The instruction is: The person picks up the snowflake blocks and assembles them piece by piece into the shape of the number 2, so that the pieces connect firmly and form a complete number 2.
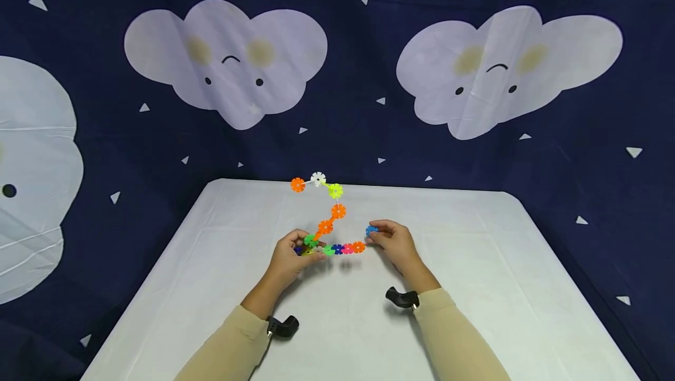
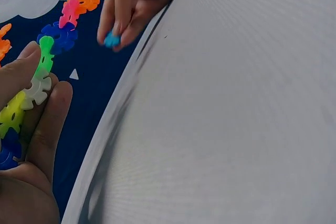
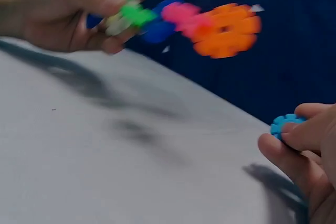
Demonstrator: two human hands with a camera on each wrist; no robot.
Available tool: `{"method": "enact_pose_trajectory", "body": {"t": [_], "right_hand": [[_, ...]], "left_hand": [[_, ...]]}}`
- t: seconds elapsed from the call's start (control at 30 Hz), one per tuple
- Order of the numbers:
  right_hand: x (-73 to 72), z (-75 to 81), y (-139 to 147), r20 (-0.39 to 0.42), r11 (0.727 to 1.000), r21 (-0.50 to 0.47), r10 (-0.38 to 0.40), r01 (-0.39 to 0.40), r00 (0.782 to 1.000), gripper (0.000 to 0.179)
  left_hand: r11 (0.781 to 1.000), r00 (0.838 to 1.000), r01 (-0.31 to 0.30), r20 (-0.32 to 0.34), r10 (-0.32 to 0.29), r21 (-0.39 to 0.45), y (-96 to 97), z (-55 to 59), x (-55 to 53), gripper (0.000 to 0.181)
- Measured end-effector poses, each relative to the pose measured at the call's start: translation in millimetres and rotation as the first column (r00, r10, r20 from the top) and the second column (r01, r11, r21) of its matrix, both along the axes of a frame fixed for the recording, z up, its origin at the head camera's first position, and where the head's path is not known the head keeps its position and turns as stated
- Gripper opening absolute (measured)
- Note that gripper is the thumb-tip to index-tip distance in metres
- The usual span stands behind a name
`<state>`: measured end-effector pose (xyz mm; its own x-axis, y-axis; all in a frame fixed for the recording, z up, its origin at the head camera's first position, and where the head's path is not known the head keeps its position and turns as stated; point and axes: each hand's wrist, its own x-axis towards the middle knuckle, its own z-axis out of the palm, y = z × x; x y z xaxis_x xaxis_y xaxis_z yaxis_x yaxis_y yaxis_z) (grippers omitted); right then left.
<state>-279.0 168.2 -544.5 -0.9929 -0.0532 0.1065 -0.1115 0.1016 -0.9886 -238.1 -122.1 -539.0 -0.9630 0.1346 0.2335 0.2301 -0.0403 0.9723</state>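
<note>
My left hand (image 1: 287,258) grips a chain of joined plastic snowflake discs above the table. One stretch of the chain runs right through green, dark blue and pink to an orange disc (image 1: 358,247) at its end. Another stretch rises past several orange and yellow discs and a white disc (image 1: 318,179) to an orange one at the upper left. In the left wrist view, a yellow disc (image 2: 11,113) and a whitish one lie between thumb and fingers. Apart from the chain, just right of its orange end, my right hand (image 1: 396,247) pinches a light blue disc (image 3: 286,124) between thumb and fingers.
A white-covered table (image 1: 474,310) lies beneath both hands. Behind it hangs a dark blue cloth (image 1: 358,64) printed with clouds and small triangles. Black bands with curved parts (image 1: 285,327) sit at both wrists.
</note>
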Motion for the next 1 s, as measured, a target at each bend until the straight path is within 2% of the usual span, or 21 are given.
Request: {"method": "enact_pose_trajectory", "body": {"t": [0.03,0.1,0.27,0.4,0.5,0.7,1.0], "right_hand": [[3.2,1.3,6,0.024,0.999,-0.040,0.012,-0.011,1.000,0.032],[10.8,5.8,15,0.064,0.999,-0.041,0.022,-0.019,0.998,0.038],[23.8,10.4,24,0.078,0.992,-0.074,0.106,-0.100,0.991,0.046],[32.6,15.1,21,0.068,0.960,-0.212,0.200,-0.182,0.977,0.048],[37.7,16.7,17,0.054,0.936,-0.269,0.248,-0.225,0.967,0.047],[42.3,17.3,13,0.034,0.934,-0.249,0.272,-0.255,0.962,0.037],[46.7,20.4,17,0.018,0.925,-0.253,0.298,-0.284,0.954,0.047]], "left_hand": [[1.000,1.000,0.003,-0.003,-0.003,-0.001,0.3,-0.1,-0.1,0.039],[1.000,1.000,0.012,-0.001,-0.012,-0.002,0.7,0.7,0.3,0.039],[1.000,1.000,0.017,0.000,-0.017,-0.019,0.3,1.1,1.3,0.038],[1.000,1.000,0.015,-0.010,-0.015,-0.025,0.5,-0.6,-0.3,0.038],[1.000,1.000,0.016,-0.011,-0.016,-0.024,0.5,-1.0,-0.9,0.038],[1.000,1.000,0.011,-0.004,-0.011,-0.028,-0.1,-1.0,-0.9,0.038],[0.999,1.000,-0.013,-0.011,0.013,-0.046,-0.1,0.3,-0.3,0.038]]}}
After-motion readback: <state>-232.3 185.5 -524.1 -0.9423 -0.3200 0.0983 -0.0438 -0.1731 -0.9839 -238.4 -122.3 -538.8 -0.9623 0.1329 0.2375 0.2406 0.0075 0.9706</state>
